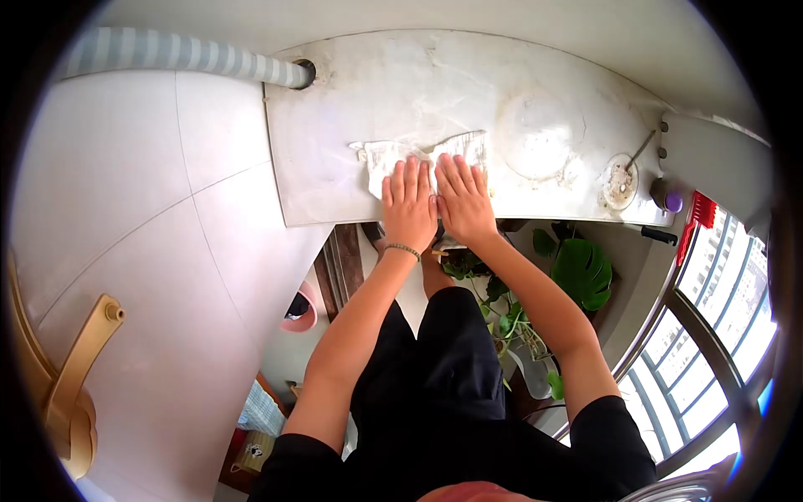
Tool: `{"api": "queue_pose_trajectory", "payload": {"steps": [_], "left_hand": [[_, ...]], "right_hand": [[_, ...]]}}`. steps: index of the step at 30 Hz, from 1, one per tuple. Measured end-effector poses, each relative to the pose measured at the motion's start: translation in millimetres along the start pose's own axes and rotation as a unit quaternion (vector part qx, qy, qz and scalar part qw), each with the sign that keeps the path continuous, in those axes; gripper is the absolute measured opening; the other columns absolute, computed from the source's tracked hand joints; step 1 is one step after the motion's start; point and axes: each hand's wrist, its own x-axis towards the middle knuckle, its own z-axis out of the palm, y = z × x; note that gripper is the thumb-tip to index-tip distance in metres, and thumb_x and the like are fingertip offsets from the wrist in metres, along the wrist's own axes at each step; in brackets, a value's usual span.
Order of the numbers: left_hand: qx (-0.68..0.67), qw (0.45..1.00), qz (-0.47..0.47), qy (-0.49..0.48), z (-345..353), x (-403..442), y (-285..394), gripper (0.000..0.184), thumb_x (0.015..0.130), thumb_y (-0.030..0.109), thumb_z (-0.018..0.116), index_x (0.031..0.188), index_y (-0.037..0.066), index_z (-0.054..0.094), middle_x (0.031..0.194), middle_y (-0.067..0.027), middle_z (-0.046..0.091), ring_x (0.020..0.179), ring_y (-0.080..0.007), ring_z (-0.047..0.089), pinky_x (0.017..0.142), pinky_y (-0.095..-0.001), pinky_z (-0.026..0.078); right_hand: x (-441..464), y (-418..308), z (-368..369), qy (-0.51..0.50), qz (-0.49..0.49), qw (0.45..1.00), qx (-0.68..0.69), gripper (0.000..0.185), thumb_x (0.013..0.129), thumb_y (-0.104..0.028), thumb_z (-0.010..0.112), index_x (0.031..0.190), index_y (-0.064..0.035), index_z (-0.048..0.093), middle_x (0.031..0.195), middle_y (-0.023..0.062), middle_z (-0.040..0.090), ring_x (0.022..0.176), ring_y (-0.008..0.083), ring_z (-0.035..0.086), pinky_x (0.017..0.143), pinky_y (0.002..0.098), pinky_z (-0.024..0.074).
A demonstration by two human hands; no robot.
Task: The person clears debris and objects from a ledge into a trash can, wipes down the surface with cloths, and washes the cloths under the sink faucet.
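A white cloth [464,148] lies spread and slightly wrinkled on a pale, stained slab [326,176]. My left hand [408,201] rests flat on its left half, fingers stretched out and pointing away from me. Beside it, my right hand [462,199] presses flat on the right half, fingers also straight. The two hands nearly touch at the thumbs. Neither one grips the cloth, and the part beneath the palms is hidden. A dark beaded bracelet [404,250] circles my left wrist.
A striped hose [192,57] enters a hole at the slab's back left. Round stains, a small dish [621,182] with a stick and a purple-lidded jar [667,197] are to the right. A red brush [696,224] hangs by the window. Plants [581,274] stand below.
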Motion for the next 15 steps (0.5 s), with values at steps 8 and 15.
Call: {"api": "queue_pose_trajectory", "payload": {"steps": [8, 15], "left_hand": [[-0.003, 0.996, 0.027, 0.091, -5, 130, -25, 0.055, 0.096, 0.027, 0.046, 0.147, 0.009, 0.037, 0.155, -0.0112, 0.03, 0.145, -0.0284, 0.023, 0.117, -0.047, 0.018], [0.014, 0.994, 0.034, 0.108, -6, 178, -33, 0.054, 0.098, 0.03, 0.041, 0.148, 0.01, 0.035, 0.157, -0.0102, 0.027, 0.146, -0.0278, 0.019, 0.118, -0.0473, 0.014]], "right_hand": [[116, 41, -2, 0.119, 0.042, 0.992, 0.008, 0.05, 0.097, -0.027, 0.043, 0.143, -0.0093, 0.043, 0.153, 0.0112, 0.035, 0.142, 0.0299, 0.03, 0.114, 0.0475, 0.0219], [162, 63, -9, 0.132, 0.052, 0.989, 0.038, 0.053, 0.095, -0.028, 0.043, 0.144, -0.0083, 0.041, 0.154, 0.0129, 0.034, 0.143, 0.0316, 0.028, 0.116, 0.0483, 0.0199]]}}
